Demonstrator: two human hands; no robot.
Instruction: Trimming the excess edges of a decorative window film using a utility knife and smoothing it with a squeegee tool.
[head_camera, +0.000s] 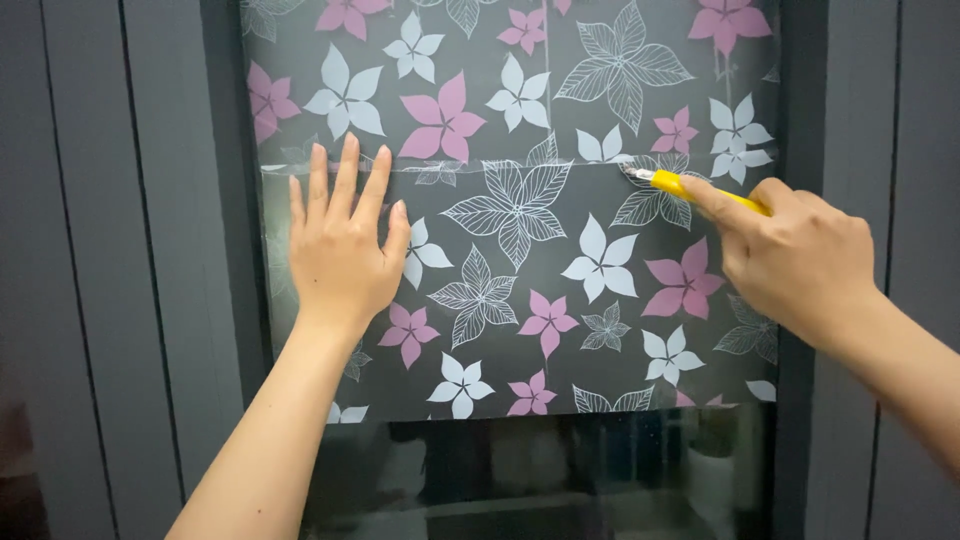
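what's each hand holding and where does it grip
Right hand grips a yellow utility knife by its handle's rear. Left hand holds nothing, pressing flat on the flowered film.

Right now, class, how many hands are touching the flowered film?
1: the left hand presses flat on the flowered film. The right hand holds a yellow knife.

Yellow utility knife (700, 190) touches flowered film (520, 250) (blade leftward).
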